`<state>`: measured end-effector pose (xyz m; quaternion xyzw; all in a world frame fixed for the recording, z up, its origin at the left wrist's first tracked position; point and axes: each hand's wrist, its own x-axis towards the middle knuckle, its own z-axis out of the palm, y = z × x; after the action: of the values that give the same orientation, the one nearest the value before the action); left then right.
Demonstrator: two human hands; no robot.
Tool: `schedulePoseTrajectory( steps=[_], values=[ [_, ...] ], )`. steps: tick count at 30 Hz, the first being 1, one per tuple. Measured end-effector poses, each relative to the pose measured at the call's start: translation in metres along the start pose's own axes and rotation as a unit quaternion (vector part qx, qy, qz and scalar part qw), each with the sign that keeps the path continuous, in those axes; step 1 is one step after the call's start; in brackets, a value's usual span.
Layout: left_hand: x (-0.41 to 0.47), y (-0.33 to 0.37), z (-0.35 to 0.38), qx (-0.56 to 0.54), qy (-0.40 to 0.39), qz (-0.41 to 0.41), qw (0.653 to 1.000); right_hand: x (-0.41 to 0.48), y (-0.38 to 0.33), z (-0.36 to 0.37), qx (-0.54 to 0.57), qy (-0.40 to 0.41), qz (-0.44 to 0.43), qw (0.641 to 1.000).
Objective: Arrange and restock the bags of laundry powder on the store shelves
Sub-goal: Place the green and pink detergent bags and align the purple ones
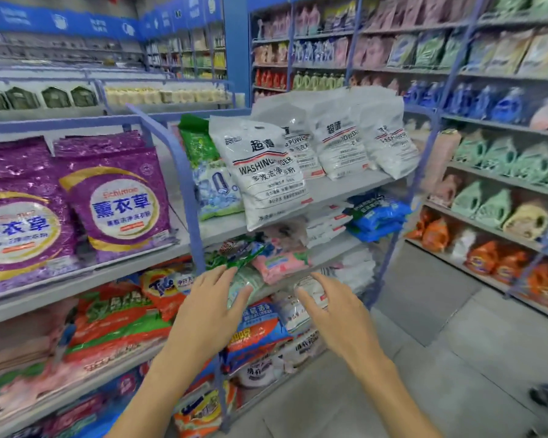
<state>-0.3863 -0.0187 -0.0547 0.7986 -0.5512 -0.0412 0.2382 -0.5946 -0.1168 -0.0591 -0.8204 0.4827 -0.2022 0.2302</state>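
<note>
Both hands reach forward, left hand [211, 306] and right hand [332, 306], fingers spread, empty, toward the bags [279, 263] on the shelf [326, 256].

White bag [266, 172] reads "WASHING"; purple bag [121, 197] "薰衣草".

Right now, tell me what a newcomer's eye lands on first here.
The white washing powder bags lean in a row on the top shelf, near the centre. Big purple bags stand on the shelf to the left. Below, the left hand and right hand reach, fingers spread, toward a pink bag.
</note>
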Motion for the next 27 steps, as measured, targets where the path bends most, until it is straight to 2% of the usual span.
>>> schedulePoseTrajectory(
  steps=[7,12,21,27],
  values=[
    [0.080,0.030,0.032,-0.014,0.024,-0.001,1.000,0.075,0.048,-0.012,0.035,0.001,0.011,0.999],
    [0.167,0.031,0.046,-0.050,0.094,-0.016,0.994,0.147,0.070,-0.018,0.043,0.000,0.009,0.999],
    [0.279,0.047,0.052,-0.202,0.174,-0.156,0.951,0.280,0.082,-0.039,0.053,-0.005,-0.031,0.998],
    [0.311,0.045,0.058,-0.254,0.245,-0.250,0.902,0.366,0.071,-0.026,0.192,-0.076,-0.059,0.977]
  ],
)
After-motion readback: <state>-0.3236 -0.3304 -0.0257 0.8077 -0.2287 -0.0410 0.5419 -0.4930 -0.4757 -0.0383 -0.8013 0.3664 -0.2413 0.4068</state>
